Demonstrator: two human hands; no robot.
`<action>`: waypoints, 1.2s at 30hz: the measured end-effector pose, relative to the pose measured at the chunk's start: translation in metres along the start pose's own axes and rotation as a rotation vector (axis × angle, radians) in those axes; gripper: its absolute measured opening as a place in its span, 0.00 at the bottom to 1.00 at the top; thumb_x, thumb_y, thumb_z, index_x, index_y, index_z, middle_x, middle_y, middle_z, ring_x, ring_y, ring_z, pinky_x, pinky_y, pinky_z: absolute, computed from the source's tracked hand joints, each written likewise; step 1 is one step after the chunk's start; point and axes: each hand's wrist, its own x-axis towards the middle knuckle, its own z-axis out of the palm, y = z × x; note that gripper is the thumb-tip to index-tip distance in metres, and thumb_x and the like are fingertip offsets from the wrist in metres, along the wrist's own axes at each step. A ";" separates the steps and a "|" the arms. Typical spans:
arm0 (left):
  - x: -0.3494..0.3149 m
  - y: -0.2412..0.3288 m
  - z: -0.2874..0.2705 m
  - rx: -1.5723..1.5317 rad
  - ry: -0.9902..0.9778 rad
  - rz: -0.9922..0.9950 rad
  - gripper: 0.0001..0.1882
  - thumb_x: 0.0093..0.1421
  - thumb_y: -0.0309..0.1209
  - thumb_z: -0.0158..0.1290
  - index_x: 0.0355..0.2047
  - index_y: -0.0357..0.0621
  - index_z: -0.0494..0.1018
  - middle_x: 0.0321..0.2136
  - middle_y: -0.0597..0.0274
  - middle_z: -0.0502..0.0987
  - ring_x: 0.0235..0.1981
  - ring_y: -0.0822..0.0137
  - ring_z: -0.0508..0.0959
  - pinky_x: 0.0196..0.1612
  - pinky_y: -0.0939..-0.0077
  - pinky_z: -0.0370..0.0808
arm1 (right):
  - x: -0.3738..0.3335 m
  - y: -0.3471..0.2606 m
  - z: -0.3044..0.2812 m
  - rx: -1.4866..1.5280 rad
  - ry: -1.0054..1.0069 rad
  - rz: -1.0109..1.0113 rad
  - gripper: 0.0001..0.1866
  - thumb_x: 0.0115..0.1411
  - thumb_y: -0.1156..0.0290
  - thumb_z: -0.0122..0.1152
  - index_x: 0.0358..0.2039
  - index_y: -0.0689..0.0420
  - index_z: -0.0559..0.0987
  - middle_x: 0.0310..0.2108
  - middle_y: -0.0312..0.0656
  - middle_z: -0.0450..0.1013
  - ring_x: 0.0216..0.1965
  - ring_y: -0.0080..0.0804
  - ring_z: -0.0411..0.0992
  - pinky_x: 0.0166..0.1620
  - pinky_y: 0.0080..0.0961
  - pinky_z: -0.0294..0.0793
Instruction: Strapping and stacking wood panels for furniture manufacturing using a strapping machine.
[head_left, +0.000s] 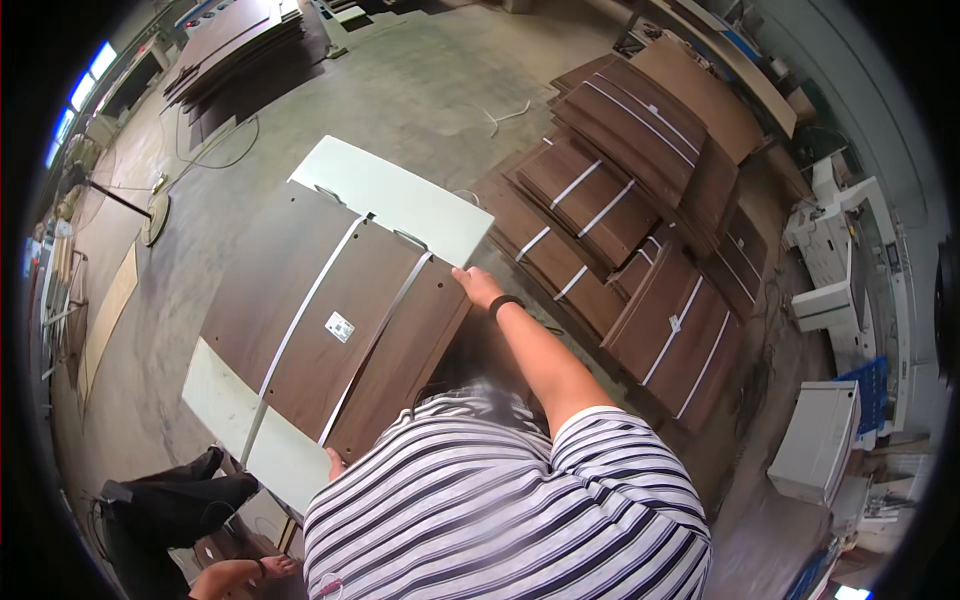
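A strapped bundle of flat panels (290, 265) lies in front of me, dark brown wood-grain boards over white ones that stick out at both ends. Two pale straps (297, 310) run along it, and a small label (339, 326) sits between them. My right hand (478, 287), with a dark band on its wrist, is closed on the bundle's right edge by the far white board (400, 200). At the near right edge, part of my left hand (336, 463) shows with its fingers against the boards; my striped shirt hides the rest of it.
Several strapped stacks of brown panels (590, 200) lie to the right. Another pile of boards (235, 50) is at the far left. A co-worker in black trousers (165, 510) is close at the lower left. A white cabinet (815, 440) stands at the right.
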 end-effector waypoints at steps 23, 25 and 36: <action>0.021 0.076 0.120 -0.125 0.243 -0.005 0.49 0.61 0.62 0.15 0.40 0.24 0.71 0.41 0.27 0.70 0.51 0.38 0.66 0.55 0.58 0.60 | -0.018 -0.006 -0.069 -0.318 -0.009 0.032 0.43 0.54 0.30 0.41 0.21 0.67 0.72 0.24 0.56 0.71 0.30 0.52 0.67 0.39 0.39 0.66; 0.024 0.064 0.122 -0.102 0.269 -0.014 0.49 0.61 0.62 0.16 0.39 0.22 0.71 0.40 0.26 0.70 0.51 0.38 0.67 0.55 0.58 0.60 | -0.020 -0.008 -0.060 -0.254 0.016 0.000 0.43 0.54 0.30 0.40 0.19 0.68 0.70 0.20 0.55 0.69 0.27 0.50 0.67 0.36 0.39 0.66; -0.004 0.111 0.085 0.216 0.348 -0.026 0.36 0.62 0.57 0.34 0.32 0.33 0.76 0.32 0.38 0.76 0.41 0.42 0.74 0.44 0.57 0.68 | -0.015 -0.007 -0.070 -0.321 -0.029 -0.034 0.43 0.55 0.31 0.39 0.18 0.68 0.69 0.19 0.54 0.67 0.24 0.44 0.65 0.34 0.39 0.65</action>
